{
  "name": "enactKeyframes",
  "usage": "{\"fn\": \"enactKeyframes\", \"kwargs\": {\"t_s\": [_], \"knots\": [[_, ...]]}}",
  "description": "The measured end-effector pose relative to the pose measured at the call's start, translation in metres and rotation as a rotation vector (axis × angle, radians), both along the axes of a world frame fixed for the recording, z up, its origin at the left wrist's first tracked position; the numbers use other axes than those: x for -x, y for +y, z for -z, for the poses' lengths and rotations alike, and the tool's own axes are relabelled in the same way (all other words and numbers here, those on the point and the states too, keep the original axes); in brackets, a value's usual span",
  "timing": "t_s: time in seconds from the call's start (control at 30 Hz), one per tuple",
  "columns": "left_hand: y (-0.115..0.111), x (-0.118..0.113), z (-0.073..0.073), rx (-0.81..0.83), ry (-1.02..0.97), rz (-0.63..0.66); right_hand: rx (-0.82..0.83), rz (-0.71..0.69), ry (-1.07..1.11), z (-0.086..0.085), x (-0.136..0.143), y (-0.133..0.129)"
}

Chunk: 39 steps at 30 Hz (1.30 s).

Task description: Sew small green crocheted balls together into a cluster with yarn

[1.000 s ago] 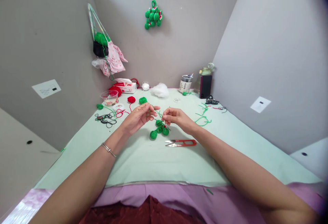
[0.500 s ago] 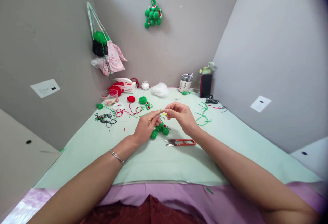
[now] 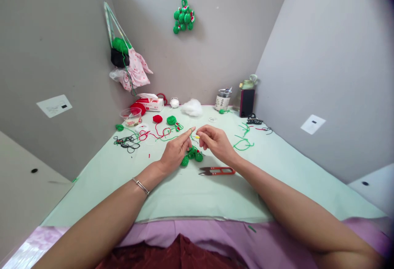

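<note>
My left hand [image 3: 176,151] is over the middle of the table, its index finger stretched out and the other fingers curled in. Green yarn [image 3: 192,129] loops over that index fingertip and runs down into the hand. Just below its fingers is a green crocheted piece [image 3: 192,153] with round balls and a bit of red; the fingers partly cover it. My right hand [image 3: 217,142] is pinched closed just right of the left index fingertip; what it holds is too small to make out. A small yellow item [image 3: 197,137] shows between the hands. Orange-handled thread snips [image 3: 218,171] lie nearer me.
Red yarn [image 3: 157,119], a green yarn ball [image 3: 171,120] and tangled black cord [image 3: 127,142] lie left. Behind are a plastic tub [image 3: 131,117], tissue box [image 3: 154,104], white stuffing [image 3: 192,108], pen tin [image 3: 223,100] and dark upright phone-like object [image 3: 247,103]. Green scraps [image 3: 244,142] lie right.
My right hand has drawn slightly down and away from the left index fingertip, which it was touching. The left index finger now points a little higher.
</note>
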<state>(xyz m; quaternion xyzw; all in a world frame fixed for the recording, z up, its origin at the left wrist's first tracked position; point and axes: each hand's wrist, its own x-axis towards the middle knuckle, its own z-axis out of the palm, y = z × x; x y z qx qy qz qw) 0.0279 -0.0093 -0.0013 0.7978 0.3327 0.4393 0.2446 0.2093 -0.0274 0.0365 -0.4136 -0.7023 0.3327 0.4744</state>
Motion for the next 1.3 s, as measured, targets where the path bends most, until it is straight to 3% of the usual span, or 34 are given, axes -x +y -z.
{"fn": "enactKeyframes", "kwargs": {"t_s": [0.53, 1.3], "knots": [[-0.0020, -0.0028, 0.0037, -0.082, 0.125, -0.049, 0.096, -0.103, 0.041, 0.0013, 0.0008, 0.0005], [-0.0051, -0.0034, 0.0014, -0.127, 0.229, -0.098, 0.094, -0.055, -0.004, 0.0016, 0.0010, 0.0001]]}}
